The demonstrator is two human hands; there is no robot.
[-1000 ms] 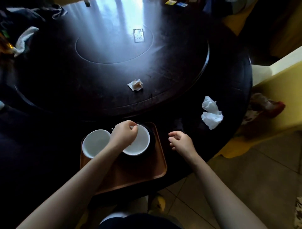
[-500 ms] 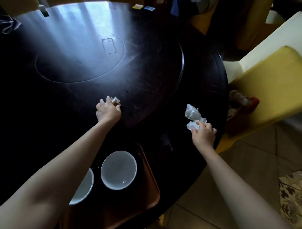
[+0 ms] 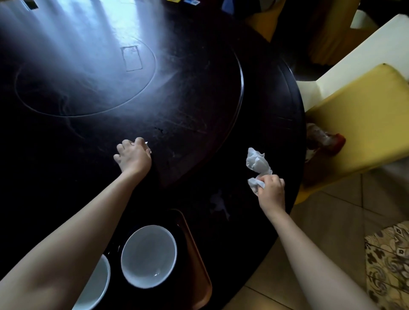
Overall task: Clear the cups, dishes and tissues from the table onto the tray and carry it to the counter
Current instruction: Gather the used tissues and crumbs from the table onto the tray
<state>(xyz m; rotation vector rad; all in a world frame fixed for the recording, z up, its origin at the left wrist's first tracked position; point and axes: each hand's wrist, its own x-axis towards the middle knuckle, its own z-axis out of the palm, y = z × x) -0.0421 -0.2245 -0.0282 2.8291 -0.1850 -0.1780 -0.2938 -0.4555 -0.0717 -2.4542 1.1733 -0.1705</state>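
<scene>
The left hand [image 3: 132, 158] is closed over a small tissue [image 3: 146, 144] far out on the dark table [image 3: 199, 106] — only a white corner shows. The right hand [image 3: 271, 191] pinches a larger crumpled tissue [image 3: 256, 164] near the right edge. Two white bowls [image 3: 148, 256] sit on the tray [image 3: 199, 265] nearest the person. A loose pinch could let the wad drop off the edge.

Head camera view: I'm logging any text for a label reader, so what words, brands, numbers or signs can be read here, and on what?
No text can be read.
Yellow and blue items at the table's far edge: cut off, any print too small and blurred.
Rectangular outline on the tabletop: no lettering visible.
White bowl, tray, tissues: no markings show.
</scene>
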